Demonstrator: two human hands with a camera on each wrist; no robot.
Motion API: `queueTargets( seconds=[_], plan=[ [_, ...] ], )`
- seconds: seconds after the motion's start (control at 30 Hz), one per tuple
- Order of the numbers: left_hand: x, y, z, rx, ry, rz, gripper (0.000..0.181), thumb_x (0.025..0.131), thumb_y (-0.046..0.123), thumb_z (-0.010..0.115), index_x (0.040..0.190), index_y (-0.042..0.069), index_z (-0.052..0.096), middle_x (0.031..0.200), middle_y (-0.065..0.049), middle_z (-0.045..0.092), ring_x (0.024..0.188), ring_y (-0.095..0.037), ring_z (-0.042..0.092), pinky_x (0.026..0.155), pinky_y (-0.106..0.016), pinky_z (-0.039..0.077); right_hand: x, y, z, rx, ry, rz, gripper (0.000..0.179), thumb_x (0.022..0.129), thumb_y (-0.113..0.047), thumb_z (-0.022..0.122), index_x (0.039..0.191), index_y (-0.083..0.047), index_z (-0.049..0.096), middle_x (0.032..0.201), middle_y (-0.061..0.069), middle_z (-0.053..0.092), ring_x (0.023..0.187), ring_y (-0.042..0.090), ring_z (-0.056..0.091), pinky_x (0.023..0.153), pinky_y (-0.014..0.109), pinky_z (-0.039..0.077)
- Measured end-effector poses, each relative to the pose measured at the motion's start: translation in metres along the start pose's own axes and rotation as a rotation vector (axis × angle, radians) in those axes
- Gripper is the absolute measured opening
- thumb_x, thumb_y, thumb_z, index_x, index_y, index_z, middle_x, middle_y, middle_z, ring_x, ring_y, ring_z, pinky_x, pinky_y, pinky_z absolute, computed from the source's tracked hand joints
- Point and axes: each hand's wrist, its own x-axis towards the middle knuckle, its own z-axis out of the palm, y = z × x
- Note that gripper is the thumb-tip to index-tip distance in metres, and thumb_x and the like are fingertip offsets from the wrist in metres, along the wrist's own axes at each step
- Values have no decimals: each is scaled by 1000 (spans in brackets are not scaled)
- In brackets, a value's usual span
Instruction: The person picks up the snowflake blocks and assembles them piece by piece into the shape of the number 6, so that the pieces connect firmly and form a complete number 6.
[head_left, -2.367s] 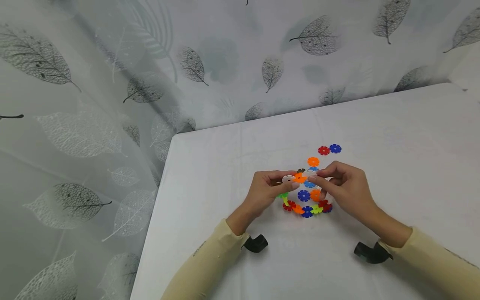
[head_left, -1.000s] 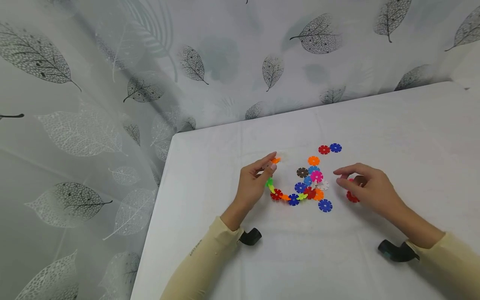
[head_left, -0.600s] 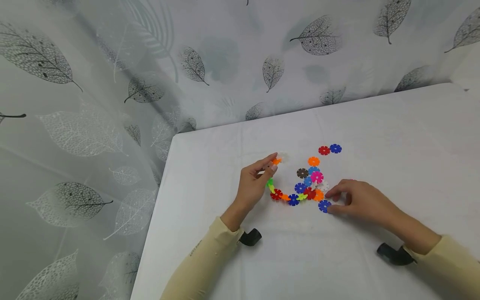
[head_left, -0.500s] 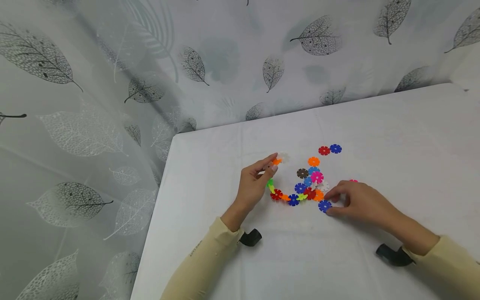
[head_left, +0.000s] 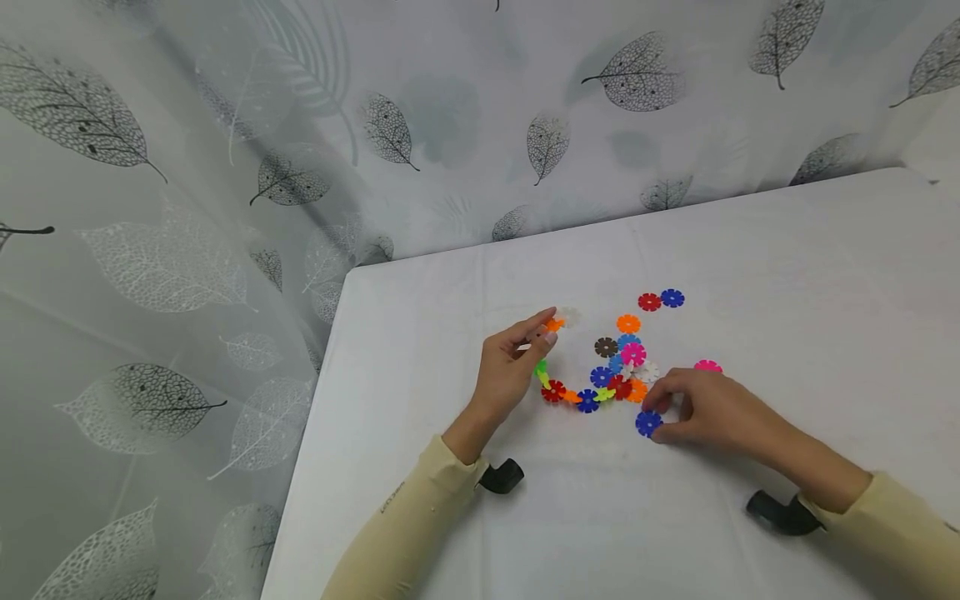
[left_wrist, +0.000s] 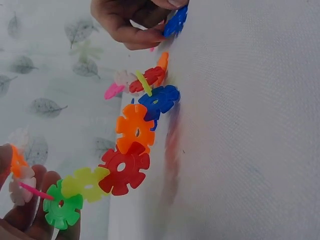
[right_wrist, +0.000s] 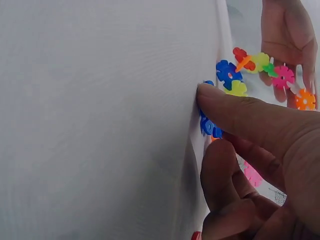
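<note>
In the head view my left hand (head_left: 510, 362) pinches one end of a chain of interlocked plastic snowflake discs, near an orange disc (head_left: 554, 323) with a pale white disc beyond it. The chain hangs down past a green disc (left_wrist: 63, 204), a yellow disc (left_wrist: 86, 184) and a red disc (left_wrist: 124, 169), then runs right toward the loose discs. My right hand (head_left: 697, 408) pinches a loose blue snowflake disc (head_left: 647, 423) between thumb and fingers, close over the table. In the right wrist view the thumb covers part of that disc.
Around the chain's right end lie a brown disc (head_left: 606, 347), a pink disc (head_left: 633, 354) and several others. Farther back are a red disc (head_left: 649, 302) and a blue one touching it. Another pink disc (head_left: 707, 366) shows behind my right hand. A leaf-patterned curtain borders the white table (head_left: 420, 333).
My hands were together at the chain's white end. The left then carried that end left and stayed; the right moved away, came to the blue disc, gripped it and drew it slightly nearer.
</note>
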Motion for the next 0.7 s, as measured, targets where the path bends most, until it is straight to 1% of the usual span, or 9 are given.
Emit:
queueTargets(
  seconds=[0.13, 0.23, 0.3, 0.37, 0.4, 0.47, 0.53, 0.6, 0.7],
  plan=[
    [0, 0, 0, -11, -9, -13, 37, 102, 19, 64, 139, 17, 65, 117, 0, 69, 108, -14, 63, 87, -33, 53, -1, -3, 1, 35, -45, -21, 33, 72, -28, 92, 98, -21, 73, 88, -10, 66, 72, 13, 58, 59, 28, 52],
    [0, 0, 0, -27, -20, -22, 38, 101, 19, 64, 139, 17, 65, 110, -4, 69, 106, -17, 66, 85, -32, 53, -1, -4, 2, 78, -100, -41, 28, 76, -29, 90, 97, -22, 72, 85, -10, 65, 71, 13, 59, 59, 27, 52],
    [-1, 0, 0, -39, -29, -24, 37, 101, 18, 64, 138, 17, 65, 110, -6, 69, 103, -21, 69, 85, -32, 53, 0, -6, 3, 118, -142, -53, 26, 78, -31, 89, 97, -23, 72, 84, -10, 65, 72, 13, 60, 60, 27, 52],
    [-1, 0, 1, -44, -39, -22, 37, 101, 18, 64, 138, 16, 65, 111, -9, 69, 104, -22, 69, 86, -33, 53, 1, -8, 3, 162, -170, -63, 28, 79, -32, 88, 99, -21, 72, 84, -7, 65, 70, 14, 61, 60, 27, 53],
    [-1, 0, 1, -42, -42, -20, 36, 101, 18, 64, 138, 15, 65, 114, -8, 69, 104, -22, 69, 87, -33, 53, 2, -10, 3, 188, -178, -64, 29, 79, -32, 88, 101, -20, 72, 84, -6, 65, 68, 14, 62, 59, 28, 54],
    [-1, 0, 1, -36, -46, -15, 36, 101, 18, 64, 137, 15, 66, 121, -7, 69, 105, -20, 68, 89, -34, 52, 3, -14, 1, 228, -171, -64, 34, 80, -32, 88, 105, -17, 71, 86, -4, 66, 65, 16, 64, 59, 28, 55],
    [-1, 1, 2, -22, -48, -11, 36, 101, 20, 65, 137, 16, 66, 126, -4, 68, 106, -16, 65, 89, -34, 51, 5, -18, -3, 268, -142, -65, 37, 81, -31, 87, 109, -14, 70, 85, -1, 67, 61, 18, 66, 59, 29, 55],
    [-1, 2, 3, -13, -51, -3, 35, 101, 21, 65, 136, 17, 67, 129, 0, 68, 105, -14, 62, 88, -33, 50, 7, -22, -6, 294, -96, -62, 39, 82, -30, 86, 112, -12, 69, 86, 0, 68, 60, 19, 67, 59, 30, 54],
    [-2, 4, 4, -18, -58, 12, 35, 101, 21, 65, 135, 16, 67, 127, 1, 68, 103, -15, 59, 85, -31, 50, 11, -27, -11, 350, -24, -69, 39, 84, -25, 85, 116, -8, 68, 87, 1, 71, 61, 22, 69, 61, 32, 55]
  ],
)
